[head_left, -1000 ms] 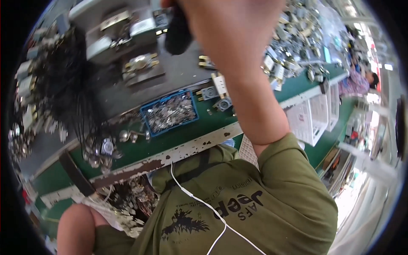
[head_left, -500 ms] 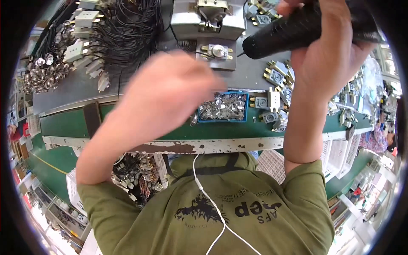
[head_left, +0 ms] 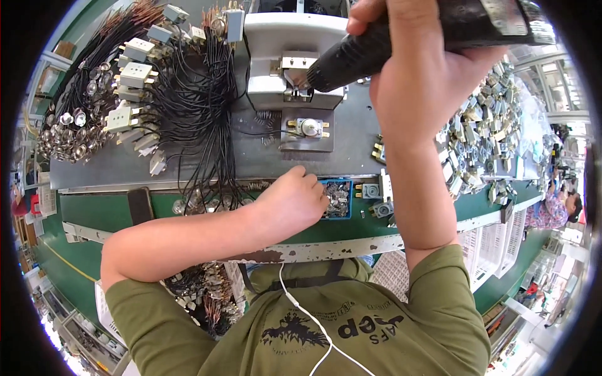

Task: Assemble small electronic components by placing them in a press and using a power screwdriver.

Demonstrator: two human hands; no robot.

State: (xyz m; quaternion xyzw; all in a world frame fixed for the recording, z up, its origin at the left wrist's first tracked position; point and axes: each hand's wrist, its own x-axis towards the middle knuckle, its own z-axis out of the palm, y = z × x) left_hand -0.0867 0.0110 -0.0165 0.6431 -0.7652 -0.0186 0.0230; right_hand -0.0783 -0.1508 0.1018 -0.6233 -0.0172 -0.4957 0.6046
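Observation:
My right hand [head_left: 417, 81] is wrapped round a black electric screwdriver [head_left: 370, 56]. The tool leans down to the left, its nose at a metal holder [head_left: 296, 93] on the front of a pale machine block. In that holder sits a white-topped part with brass terminals; the driver's bit is hidden. My left hand [head_left: 291, 199] has its fingers curled at the left side of a blue tray [head_left: 352, 200] of small metal pieces. Its fingertips are hidden, so I cannot see what they hold. Just beyond, a white-and-metal part [head_left: 310, 128] with brass terminals rests on a square metal block [head_left: 307, 146].
Black cables [head_left: 204, 106] with grey-white connectors and round metal caps [head_left: 78, 141] are heaped at the left. Loose grey switch parts [head_left: 483, 125] pile up at the right. Springs [head_left: 266, 119] lie beside the block. A dark flat object [head_left: 140, 205] rests near the front edge.
The screwdriver has moved from beside the square block up to the metal holder. My left hand, blurred earlier, has come down to the blue tray. The whole view has shifted slightly.

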